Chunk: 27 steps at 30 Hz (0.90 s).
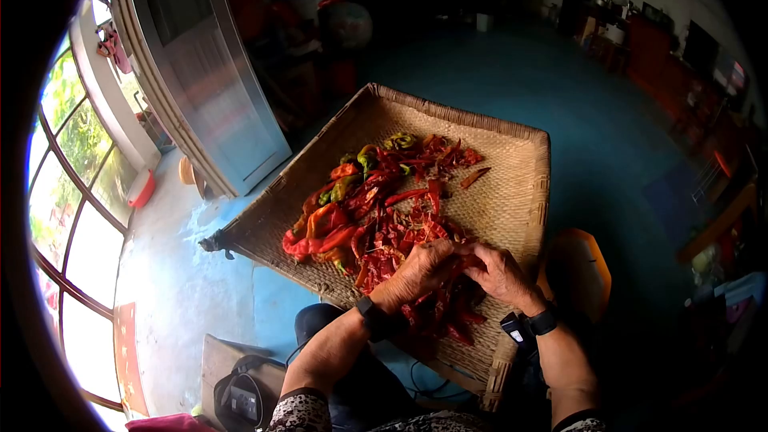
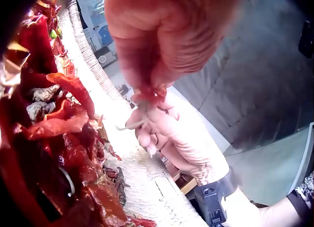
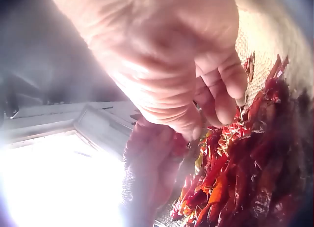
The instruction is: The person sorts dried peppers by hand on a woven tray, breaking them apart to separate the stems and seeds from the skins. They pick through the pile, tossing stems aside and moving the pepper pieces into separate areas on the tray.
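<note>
Both hands meet over the lower part of a woven tray (image 1: 512, 168) heaped with red chili peppers (image 1: 384, 260). My left hand (image 1: 428, 266) pinches a small red chili pepper (image 2: 156, 93) between thumb and fingers. Right beside it, my right hand (image 1: 502, 274) pinches the same pepper at its stem end; a pale stem (image 2: 131, 126) pokes out by its fingers in the left wrist view. Much of the pepper is hidden by the fingers. In the right wrist view the left hand (image 3: 147, 163) is blurred behind the right thumb.
Larger glossy red peppers (image 1: 328, 228) and some green ones (image 1: 346, 187) lie on the tray's left side. An orange-rimmed seat (image 1: 596, 260) stands right of the tray. A bag (image 1: 244, 396) sits at lower left, near a metal door (image 1: 212, 72).
</note>
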Motion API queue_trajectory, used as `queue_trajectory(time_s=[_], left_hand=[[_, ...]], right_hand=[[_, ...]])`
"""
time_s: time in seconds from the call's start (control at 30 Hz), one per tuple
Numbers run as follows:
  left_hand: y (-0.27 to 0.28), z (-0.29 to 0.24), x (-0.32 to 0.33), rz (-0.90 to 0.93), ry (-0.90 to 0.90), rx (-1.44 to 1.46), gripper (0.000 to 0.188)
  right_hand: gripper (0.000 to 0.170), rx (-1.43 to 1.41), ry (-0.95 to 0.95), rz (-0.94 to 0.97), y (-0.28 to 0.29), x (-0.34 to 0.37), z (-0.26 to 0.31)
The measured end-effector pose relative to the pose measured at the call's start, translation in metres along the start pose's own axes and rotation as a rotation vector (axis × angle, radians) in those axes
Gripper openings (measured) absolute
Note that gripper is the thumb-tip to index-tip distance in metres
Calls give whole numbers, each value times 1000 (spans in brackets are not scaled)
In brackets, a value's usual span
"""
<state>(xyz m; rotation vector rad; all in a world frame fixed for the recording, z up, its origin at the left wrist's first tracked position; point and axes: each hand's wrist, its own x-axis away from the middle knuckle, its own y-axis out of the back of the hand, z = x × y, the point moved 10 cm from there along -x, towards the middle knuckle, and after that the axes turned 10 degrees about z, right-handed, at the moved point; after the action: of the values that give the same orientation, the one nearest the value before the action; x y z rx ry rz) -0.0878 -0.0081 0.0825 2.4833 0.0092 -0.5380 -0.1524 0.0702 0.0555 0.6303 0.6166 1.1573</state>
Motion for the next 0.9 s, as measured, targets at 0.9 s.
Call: queue_trajectory(time_s=[0.9], left_hand=[[-32,63,6,201,266,-674,33]], right_hand=[[29,472,-719,-660,157,118,-111]])
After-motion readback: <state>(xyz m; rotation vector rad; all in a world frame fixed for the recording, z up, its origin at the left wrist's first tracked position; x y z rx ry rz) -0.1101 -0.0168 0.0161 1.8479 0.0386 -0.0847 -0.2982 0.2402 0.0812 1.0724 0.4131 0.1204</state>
